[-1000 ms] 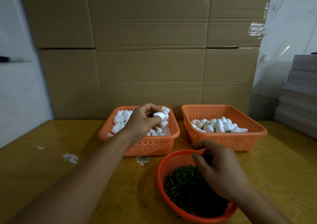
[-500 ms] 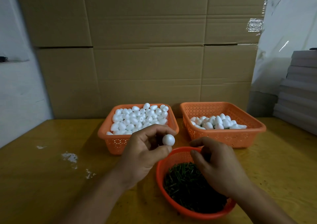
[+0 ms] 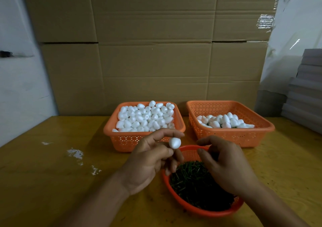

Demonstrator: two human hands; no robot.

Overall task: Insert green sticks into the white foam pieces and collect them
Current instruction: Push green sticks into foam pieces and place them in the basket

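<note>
Foam piece [image 3: 175, 142] pinched in raised left hand [image 3: 151, 159] fingertips.

A wall of brown cardboard boxes [image 3: 153, 52] rises behind the yellow wooden counter [image 3: 43, 183], with a strip of shiny tape [image 3: 265, 21] stuck near its upper right corner. White flecks [image 3: 75, 153] lie scattered on the counter's left part. At the right edge stands a stack of grey boards [image 3: 306, 91], with clear plastic sheeting [image 3: 294, 35] behind it.

Small packing or assembly workshop: flattened cardboard cartons [image 3: 153, 52] walled up behind a worn yellow bench [image 3: 52, 165], grey board stacks [image 3: 306, 91] at right, orange sorting baskets [image 3: 231, 136] (bulk piecework).
</note>
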